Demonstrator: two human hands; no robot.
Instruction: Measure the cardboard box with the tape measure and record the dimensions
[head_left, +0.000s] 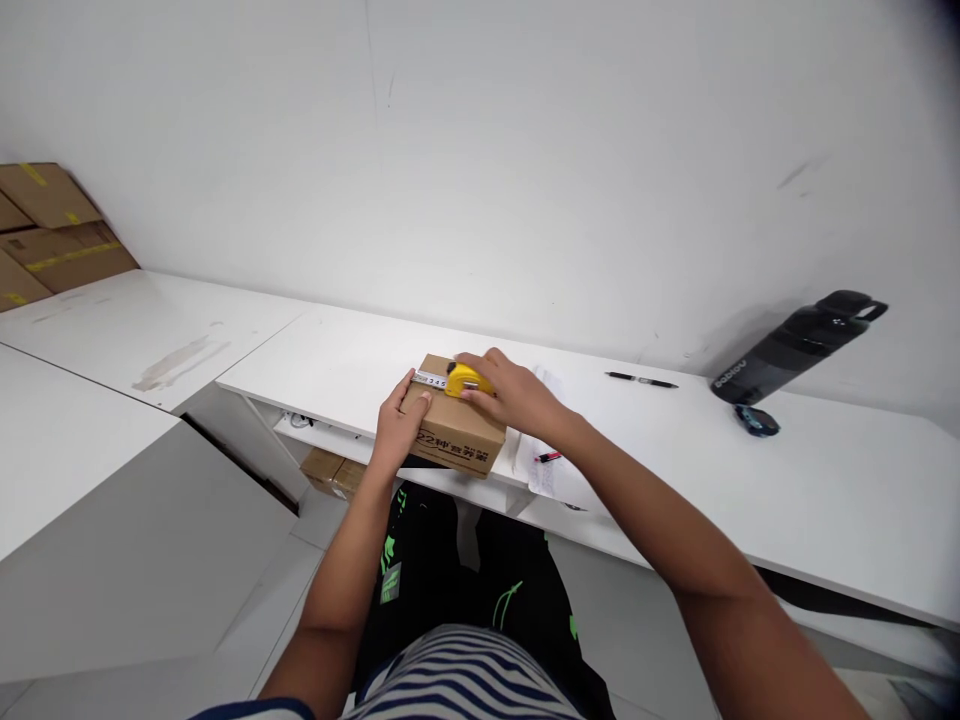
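The cardboard box [457, 425] is sitting at the front edge of the table [712, 480]. You're apparently measuring its top: your right hand [517, 390] is gripping the yellow tape measure [471, 382] there, while your left hand [396, 425] is clasping the box's left side. The next move is probably calling for steadying the blade [430, 380]. Right of the box, paper [546, 482] is lying.

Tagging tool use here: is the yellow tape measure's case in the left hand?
No, the right hand holds the yellow tape measure; the left hand holds the cardboard box.
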